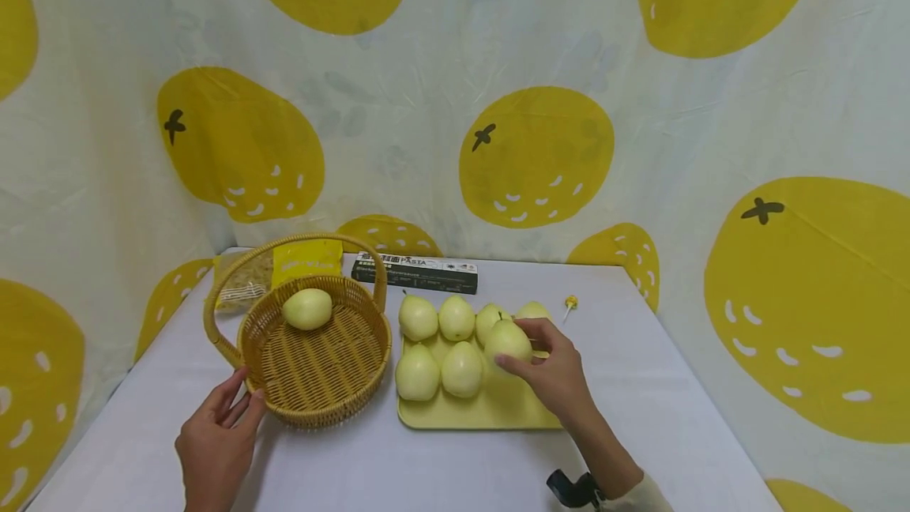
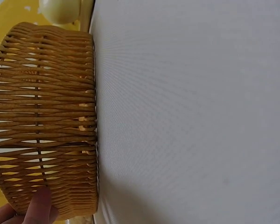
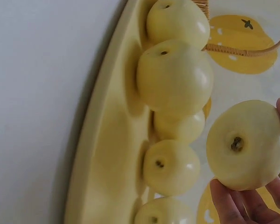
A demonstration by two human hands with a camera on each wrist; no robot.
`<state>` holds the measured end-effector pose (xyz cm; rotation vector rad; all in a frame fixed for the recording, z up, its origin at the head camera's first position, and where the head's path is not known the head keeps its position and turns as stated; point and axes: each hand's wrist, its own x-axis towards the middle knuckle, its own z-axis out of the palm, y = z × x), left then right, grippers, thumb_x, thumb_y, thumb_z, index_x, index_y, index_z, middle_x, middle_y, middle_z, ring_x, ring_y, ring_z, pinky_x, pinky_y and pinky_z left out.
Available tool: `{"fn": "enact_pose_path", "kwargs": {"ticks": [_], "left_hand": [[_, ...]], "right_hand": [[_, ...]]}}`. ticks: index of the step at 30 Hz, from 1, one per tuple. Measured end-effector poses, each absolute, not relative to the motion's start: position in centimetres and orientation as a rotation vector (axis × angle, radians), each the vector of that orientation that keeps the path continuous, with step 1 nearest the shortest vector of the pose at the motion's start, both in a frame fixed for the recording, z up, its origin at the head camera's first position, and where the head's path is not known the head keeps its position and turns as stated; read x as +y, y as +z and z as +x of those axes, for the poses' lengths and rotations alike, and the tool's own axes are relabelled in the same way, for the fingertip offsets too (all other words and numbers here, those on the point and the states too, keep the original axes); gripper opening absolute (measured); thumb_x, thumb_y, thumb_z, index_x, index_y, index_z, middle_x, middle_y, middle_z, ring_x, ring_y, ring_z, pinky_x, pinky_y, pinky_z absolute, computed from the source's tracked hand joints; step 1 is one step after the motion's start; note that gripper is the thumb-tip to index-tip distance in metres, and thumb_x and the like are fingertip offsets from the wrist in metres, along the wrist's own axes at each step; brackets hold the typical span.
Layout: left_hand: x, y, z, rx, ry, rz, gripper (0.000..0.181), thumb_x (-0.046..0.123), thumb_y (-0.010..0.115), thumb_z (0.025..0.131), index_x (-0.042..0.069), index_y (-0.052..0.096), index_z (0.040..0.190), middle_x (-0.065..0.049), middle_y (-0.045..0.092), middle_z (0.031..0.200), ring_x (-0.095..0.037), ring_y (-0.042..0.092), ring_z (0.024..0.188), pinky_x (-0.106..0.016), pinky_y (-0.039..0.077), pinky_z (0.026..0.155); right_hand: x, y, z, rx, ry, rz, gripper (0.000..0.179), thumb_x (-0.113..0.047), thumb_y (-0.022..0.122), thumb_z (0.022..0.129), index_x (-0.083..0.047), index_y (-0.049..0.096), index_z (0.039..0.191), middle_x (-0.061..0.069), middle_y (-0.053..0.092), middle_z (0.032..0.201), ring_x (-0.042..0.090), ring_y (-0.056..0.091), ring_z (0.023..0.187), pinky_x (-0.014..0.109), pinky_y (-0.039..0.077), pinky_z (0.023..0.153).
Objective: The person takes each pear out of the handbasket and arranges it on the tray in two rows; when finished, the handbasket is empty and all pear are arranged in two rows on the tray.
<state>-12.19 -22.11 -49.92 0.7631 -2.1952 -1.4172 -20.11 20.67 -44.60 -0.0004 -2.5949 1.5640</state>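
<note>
My right hand pinches a pale yellow-green pear between thumb and fingers, raised above the tray. In the right wrist view, the pear's dark, pitted end faces the camera. Below it, the yellow tray bears several more pears; the one farthest right is partly hidden by the hand. At the left, a round wicker basket with a tall handle holds one pear. My left hand grips the basket's near left side, its thumb against the woven outer wall.
Behind the basket lie a clear bag of pasta and a yellow packet. A dark pasta box sits behind the tray. A small yellow lollipop lies at the back right. White cloth covers the table.
</note>
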Motion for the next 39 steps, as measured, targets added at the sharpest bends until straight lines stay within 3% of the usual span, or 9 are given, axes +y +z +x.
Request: {"fn": "enact_pose_path", "kwargs": {"ticks": [11,32,39], "left_hand": [[-22.2,-50.1,-12.1,-2.189,-1.448,0.764,0.048,0.014,0.074,0.099,0.004,0.064,0.145,-0.013,0.063,0.151,-0.039,0.068,0.128,0.002,0.054,0.069],[-22.1,-49.7,-12.1,-2.199,-1.431,0.715,0.049,0.015,0.074,0.1,0.006,0.063,0.147,-0.011,0.064,0.151,-0.038,0.067,0.129,0.002,0.054,0.072],[-22.2,-49.8,-11.9,-2.203,-1.433,0.723,0.049,0.016,0.074,0.101,0.006,0.063,0.148,-0.012,0.063,0.152,-0.039,0.067,0.129,0.002,0.054,0.071]], "right_hand": [[21.7,-46.2,-19.8,-2.758,1.45,-0.094,0.059,-0.038,0.096,0.079,-0.023,0.07,0.129,0.004,0.073,0.128,0.024,0.068,0.116,0.028,0.057,0.084],[21.7,-48.2,-20.5,-2.873,1.369,-0.14,0.063,-0.045,0.092,0.082,-0.02,0.068,0.135,0.01,0.071,0.135,0.03,0.068,0.122,0.051,0.062,0.1],[22.3,-48.0,-20.2,-2.872,1.433,-0.032,0.068,-0.035,0.097,0.078,-0.023,0.067,0.138,0.006,0.071,0.138,0.032,0.067,0.127,0.053,0.061,0.103]]}}
